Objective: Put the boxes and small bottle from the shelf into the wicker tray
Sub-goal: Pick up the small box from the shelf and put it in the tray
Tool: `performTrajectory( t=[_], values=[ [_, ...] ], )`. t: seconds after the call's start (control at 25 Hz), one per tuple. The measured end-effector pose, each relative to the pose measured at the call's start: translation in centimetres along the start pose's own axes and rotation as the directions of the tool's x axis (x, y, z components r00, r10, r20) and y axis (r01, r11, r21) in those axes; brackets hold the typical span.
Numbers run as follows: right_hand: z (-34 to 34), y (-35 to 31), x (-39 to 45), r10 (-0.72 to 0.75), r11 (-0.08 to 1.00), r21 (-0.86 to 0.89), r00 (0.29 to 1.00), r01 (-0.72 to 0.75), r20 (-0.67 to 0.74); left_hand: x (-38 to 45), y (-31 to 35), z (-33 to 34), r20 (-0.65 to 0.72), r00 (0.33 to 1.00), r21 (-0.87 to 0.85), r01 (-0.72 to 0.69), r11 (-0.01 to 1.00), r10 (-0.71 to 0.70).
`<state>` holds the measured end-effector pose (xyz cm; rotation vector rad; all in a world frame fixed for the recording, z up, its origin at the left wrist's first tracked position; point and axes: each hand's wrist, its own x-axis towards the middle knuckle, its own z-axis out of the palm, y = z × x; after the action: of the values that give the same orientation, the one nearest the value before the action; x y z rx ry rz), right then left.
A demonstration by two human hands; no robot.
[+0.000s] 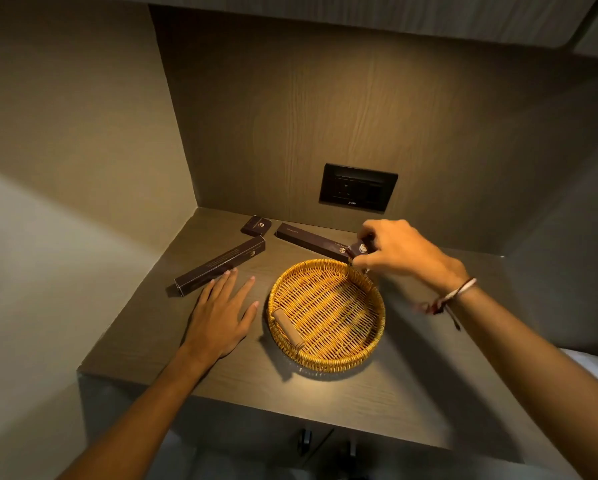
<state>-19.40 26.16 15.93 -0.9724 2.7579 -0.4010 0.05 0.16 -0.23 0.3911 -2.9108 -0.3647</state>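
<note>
A round wicker tray with a wooden handle sits on the dark wooden shelf, with nothing in it. My right hand hovers over the tray's far rim, fingers closed on a small dark item with a gold logo; whether it is the bottle or a box I cannot tell. A long dark box lies just behind the tray, its right end beside that hand. Another long dark box lies to the left, and my left hand rests flat on the shelf, fingertips touching it. A small square dark box sits near the back wall.
A black wall socket is set in the wood back panel above the shelf. A side wall closes the shelf on the left. An overhead cabinet edge runs along the top. The shelf's front edge is near me.
</note>
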Motion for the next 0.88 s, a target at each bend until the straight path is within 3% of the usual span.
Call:
performTrajectory(
  t=[0.12, 0.2, 0.52, 0.6, 0.72, 0.8, 0.88],
  values=[
    [2.9, -4.0, -2.6, -0.007, 0.996, -0.084, 0.962, 0.031, 0.272, -0.1, -0.1, -0.1, -0.004, 1.0, -0.004, -0.004, 1.0, 0.004],
    [4.6, -5.3, -4.1, 0.0, 0.985, -0.163, 0.931, 0.064, 0.364, -0.1, -0.1, -0.1, -0.007, 1.0, -0.008, -0.007, 1.0, 0.007],
    [4.5, -6.0, -4.7, 0.101, 0.936, -0.342, 0.875, 0.078, 0.474, -0.1, -0.4, 0.2, -0.018, 1.0, 0.004, -0.017, 1.0, 0.017],
    [3.6, -5.7, -3.5, 0.091, 0.951, -0.306, 0.9, 0.049, 0.426, -0.1, -0.3, 0.2, -0.017, 1.0, -0.003, -0.01, 1.0, 0.01],
    [1.9, -4.5, -0.4, 0.062, 0.982, -0.186, 0.982, -0.028, 0.181, -0.1, -0.2, 0.3, -0.019, 1.0, -0.013, -0.007, 1.0, 0.007],
    [1.1, -3.5, 2.3, 0.057, 0.991, -0.125, 0.998, -0.055, 0.017, 0.0, -0.3, 0.4, -0.022, 1.0, -0.009, -0.007, 1.0, 0.006],
    [1.0, -2.4, 5.0, 0.069, 0.992, -0.098, 0.996, -0.075, -0.06, 0.0, -0.3, 0.4, -0.027, 1.0, -0.006, -0.007, 1.0, 0.007]
  ],
)
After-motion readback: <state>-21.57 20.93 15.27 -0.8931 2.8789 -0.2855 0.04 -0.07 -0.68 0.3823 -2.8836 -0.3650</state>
